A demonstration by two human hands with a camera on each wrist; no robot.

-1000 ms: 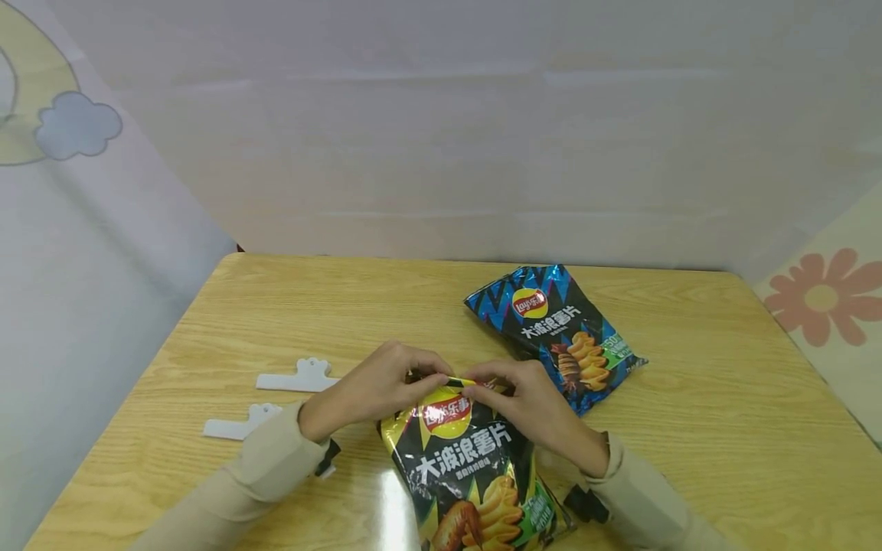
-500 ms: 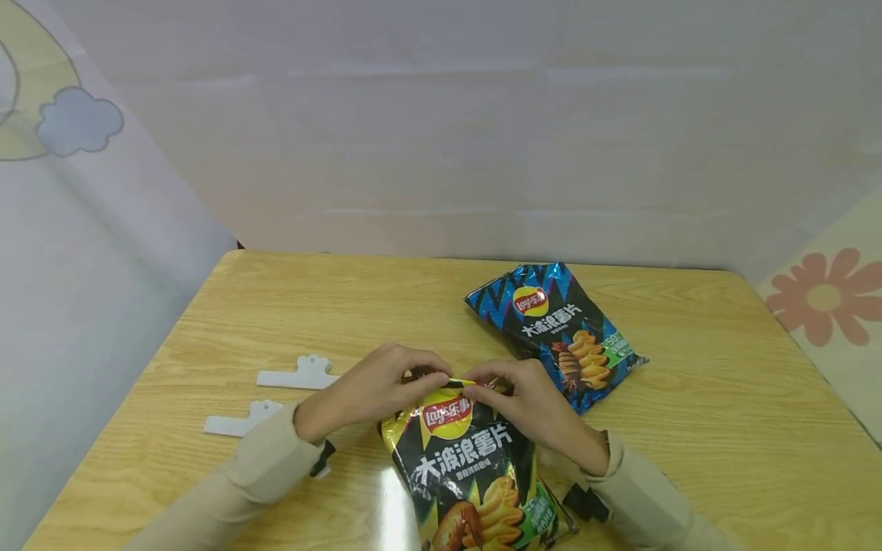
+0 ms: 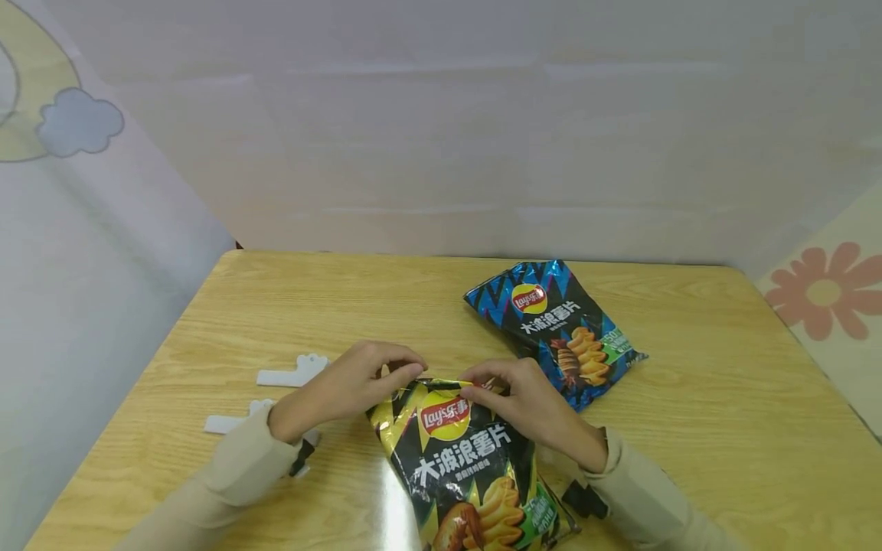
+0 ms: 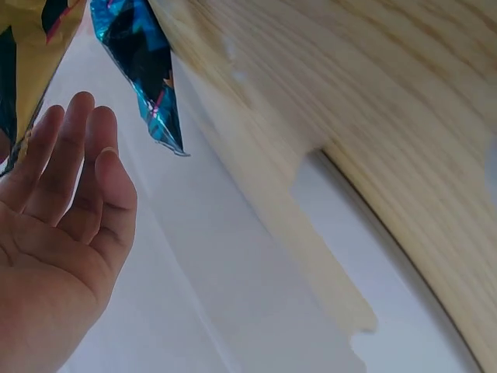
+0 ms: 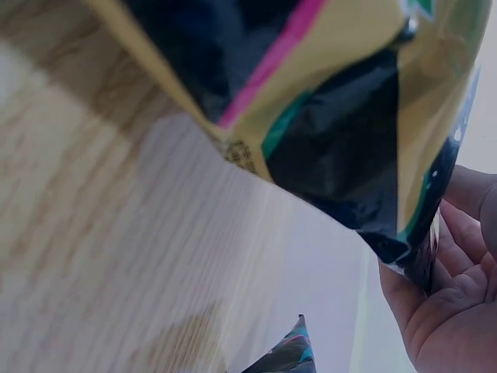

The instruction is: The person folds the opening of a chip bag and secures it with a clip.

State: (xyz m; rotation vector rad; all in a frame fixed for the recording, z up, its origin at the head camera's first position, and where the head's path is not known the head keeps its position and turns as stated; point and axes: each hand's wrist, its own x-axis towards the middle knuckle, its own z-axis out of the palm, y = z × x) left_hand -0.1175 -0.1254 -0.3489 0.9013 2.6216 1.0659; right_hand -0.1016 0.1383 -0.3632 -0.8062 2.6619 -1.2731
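A black and yellow potato chip bag [image 3: 475,459] lies at the front middle of the table, its printed front upward. My right hand [image 3: 527,402] pinches its top edge between thumb and fingers; the right wrist view shows this hand [image 5: 458,287] at the bag's corner. Close to the bag's top left corner is my left hand [image 3: 351,383], thumb and forefinger near each other above the edge. In the left wrist view its fingers [image 4: 68,159] are loosely extended, apart from one another, beside the bag's edge. Whether they touch the bag I cannot tell.
A blue and black chip bag [image 3: 558,329] lies behind the right hand. Two white long-jawed clips rest at the left, the farther clip [image 3: 292,375] and the nearer clip [image 3: 223,423], partly covered by the left arm. The wooden table [image 3: 689,367] ends at a pale backdrop.
My left hand has moved left from the middle of the bag's top edge towards its left corner, uncovering more of the bag. My right hand has kept its pinch in place.
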